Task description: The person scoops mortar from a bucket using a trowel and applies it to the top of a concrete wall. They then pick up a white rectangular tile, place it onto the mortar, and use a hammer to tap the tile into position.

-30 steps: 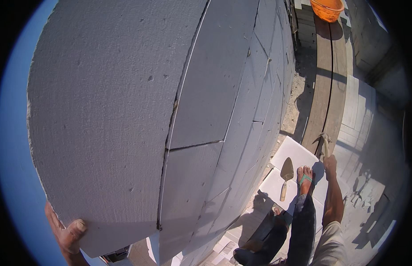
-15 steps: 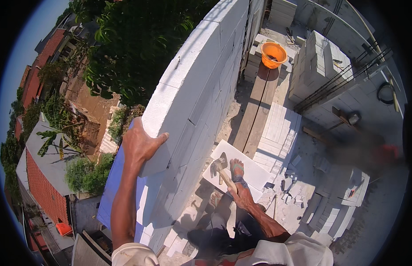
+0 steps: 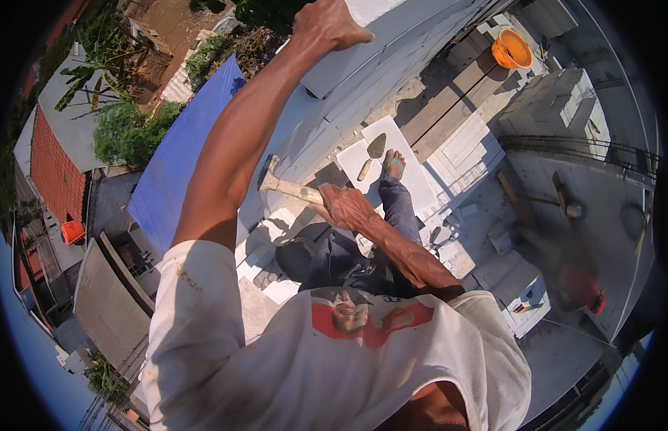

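Observation:
My left hand [image 3: 325,25] grips the end of a white block [image 3: 370,8] in the top course of the wall, its thumb on the inner face and its fingers partly hidden. My right hand [image 3: 346,207] is closed round the wooden handle of a hammer [image 3: 294,189]. The hammer's head is raised beside the wall's near end, apart from the block my left hand holds. Below, a trowel [image 3: 377,146] with a wooden handle lies on a white slab [image 3: 418,179], next to my sandalled foot.
A plank walkway [image 3: 438,118] leads to an orange basin [image 3: 512,50]. Stacked white blocks [image 3: 553,108] stand at right, near a blurred red shape [image 3: 584,287]. A dark bucket [image 3: 294,258] is by my legs. Beyond the wall, a blue sheet [image 3: 190,151] hangs above low roofs.
The view has shifted, so the wall and my left hand appear higher. My right hand has swung the hammer up and left from over the slab, uncovering the trowel.

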Motion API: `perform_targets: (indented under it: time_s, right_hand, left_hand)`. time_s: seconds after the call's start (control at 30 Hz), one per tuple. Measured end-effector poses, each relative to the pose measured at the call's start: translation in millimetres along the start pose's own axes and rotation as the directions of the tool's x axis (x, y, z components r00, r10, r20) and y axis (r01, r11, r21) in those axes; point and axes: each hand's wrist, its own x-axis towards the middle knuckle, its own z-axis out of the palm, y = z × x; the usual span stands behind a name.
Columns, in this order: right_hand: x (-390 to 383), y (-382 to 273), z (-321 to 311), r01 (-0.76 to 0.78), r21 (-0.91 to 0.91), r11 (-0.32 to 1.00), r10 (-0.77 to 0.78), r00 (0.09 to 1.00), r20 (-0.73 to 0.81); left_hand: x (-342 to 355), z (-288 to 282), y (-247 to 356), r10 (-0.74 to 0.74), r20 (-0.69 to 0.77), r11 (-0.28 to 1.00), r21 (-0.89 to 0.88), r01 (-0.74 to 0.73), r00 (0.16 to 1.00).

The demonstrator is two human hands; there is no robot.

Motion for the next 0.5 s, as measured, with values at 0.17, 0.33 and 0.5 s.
perform_targets:
  time_s: [0.17,0.33,0.5]
  right_hand:
    - [31,25,-21,0.055,-0.153,0.987,-0.077,0.986,-0.146]
    - [49,28,-20,-0.19,-0.096,0.977,0.163,0.958,-0.238]
    - [54,2,-10,0.116,-0.207,0.971,-0.152,0.974,-0.167]
  left_hand:
    - [-9,-14,7,-0.044,0.152,0.996,-0.072,0.056,0.987]
    - [-17,-17,7,-0.051,0.044,0.987,-0.151,0.058,0.998]
    - [-14,-16,3,-0.071,0.085,0.988,-0.131,0.081,0.994]
